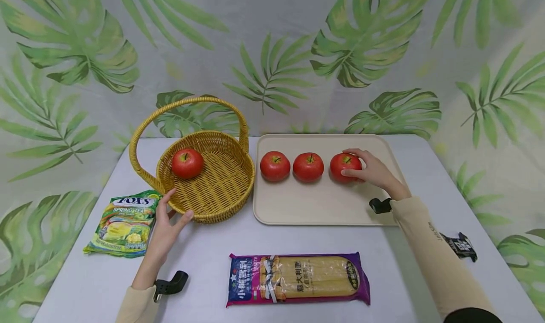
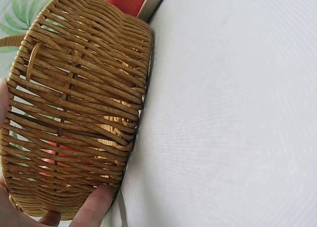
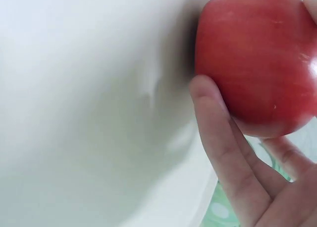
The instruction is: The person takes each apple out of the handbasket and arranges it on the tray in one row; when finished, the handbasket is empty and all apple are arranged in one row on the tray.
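My left hand holds the near left side of a yellow wicker basket with a tall arched handle. In the left wrist view its fingers press against the basket's woven wall. One red apple lies inside the basket. To the right, my right hand grips the rightmost apple over a beige tray, thumb and fingers around its sides. That apple sits close over the tray surface in the right wrist view. Two more apples, a left one and a middle one, rest on the tray.
A green candy bag lies left of the basket, beside my left hand. In front of the tray is a purple pasta packet. A small black packet lies at the right, partly behind my right sleeve. A leaf-print curtain hangs behind the table.
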Demonstrator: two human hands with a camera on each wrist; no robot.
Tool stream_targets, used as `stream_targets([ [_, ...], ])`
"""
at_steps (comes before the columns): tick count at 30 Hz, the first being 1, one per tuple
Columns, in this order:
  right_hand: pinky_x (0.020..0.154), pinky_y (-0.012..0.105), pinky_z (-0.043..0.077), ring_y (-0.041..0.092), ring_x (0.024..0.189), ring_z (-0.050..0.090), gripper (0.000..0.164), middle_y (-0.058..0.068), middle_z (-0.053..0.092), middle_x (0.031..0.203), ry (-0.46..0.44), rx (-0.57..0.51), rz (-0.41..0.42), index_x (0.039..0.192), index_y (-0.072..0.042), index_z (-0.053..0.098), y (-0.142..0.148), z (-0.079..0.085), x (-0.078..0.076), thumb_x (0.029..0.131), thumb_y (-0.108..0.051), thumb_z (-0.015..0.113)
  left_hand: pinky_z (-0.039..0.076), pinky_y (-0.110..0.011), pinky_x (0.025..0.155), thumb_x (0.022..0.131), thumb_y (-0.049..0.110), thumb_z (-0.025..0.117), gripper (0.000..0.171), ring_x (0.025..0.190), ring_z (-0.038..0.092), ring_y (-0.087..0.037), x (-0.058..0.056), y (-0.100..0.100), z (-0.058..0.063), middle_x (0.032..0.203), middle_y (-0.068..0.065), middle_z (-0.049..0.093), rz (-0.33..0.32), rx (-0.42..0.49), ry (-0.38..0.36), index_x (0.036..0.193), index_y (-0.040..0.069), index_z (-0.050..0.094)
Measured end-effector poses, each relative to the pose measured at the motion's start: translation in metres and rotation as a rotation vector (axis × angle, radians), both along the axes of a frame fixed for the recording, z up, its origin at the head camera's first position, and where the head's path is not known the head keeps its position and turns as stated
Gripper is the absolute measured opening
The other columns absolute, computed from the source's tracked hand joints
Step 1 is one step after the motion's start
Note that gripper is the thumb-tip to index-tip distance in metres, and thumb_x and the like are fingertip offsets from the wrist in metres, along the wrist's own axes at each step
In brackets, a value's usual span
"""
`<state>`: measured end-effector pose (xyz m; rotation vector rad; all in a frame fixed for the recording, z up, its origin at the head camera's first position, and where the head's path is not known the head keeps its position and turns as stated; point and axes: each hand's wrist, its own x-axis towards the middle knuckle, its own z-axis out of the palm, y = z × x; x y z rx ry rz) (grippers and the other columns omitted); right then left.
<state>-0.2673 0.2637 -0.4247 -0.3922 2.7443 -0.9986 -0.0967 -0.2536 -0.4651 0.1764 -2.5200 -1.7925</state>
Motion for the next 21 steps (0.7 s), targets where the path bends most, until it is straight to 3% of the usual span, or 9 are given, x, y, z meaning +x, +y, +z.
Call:
stream_targets([
  [4,0.081,0.049,0.050,0.038,0.114,0.042,0.071,0.025,0.037,0.134,-0.024,-0.036,0.039,0.144,-0.009,0.037,0.000,-0.001,0.000,0.088,-0.035,0.070,0.031,-0.064,0.098,0.095,0.023,0.060,0.078,0.134,0.016,-0.052,0.000,0.000,0.002,0.155,-0.015,-0.004,-0.006,0.010,0.005,0.154,0.020,0.008],
  [8,0.067,0.043,0.055,0.038,0.094,0.056,0.073,0.027,0.030,0.137,-0.099,-0.128,0.083,0.147,-0.007,0.028,0.001,-0.004,0.000,0.090,-0.027,0.069,0.031,-0.063,0.099,0.096,0.022,0.060,0.078,0.134,0.016,-0.052,0.000,0.000,0.004,0.155,-0.015,-0.004,-0.005,0.018,0.004,0.154,0.021,0.008],
  [12,0.067,0.044,0.055,0.037,0.077,0.065,0.075,0.027,0.024,0.142,-0.160,-0.185,0.090,0.148,-0.009,0.023,0.001,-0.004,0.001,0.091,-0.024,0.068,0.032,-0.062,0.098,0.095,0.023,0.061,0.078,0.134,0.018,-0.051,0.000,0.001,0.003,0.155,-0.015,-0.003,0.003,0.015,0.009,0.153,0.022,0.010],
  [21,0.065,0.042,0.055,0.041,0.074,0.064,0.071,0.023,0.029,0.145,-0.120,-0.244,0.085,0.148,-0.010,0.028,0.003,0.011,0.006,0.091,-0.022,0.068,0.030,-0.064,0.099,0.096,0.025,0.060,0.076,0.134,0.017,-0.052,0.000,0.001,0.001,0.155,-0.016,-0.003,0.001,0.011,0.006,0.153,0.019,0.010],
])
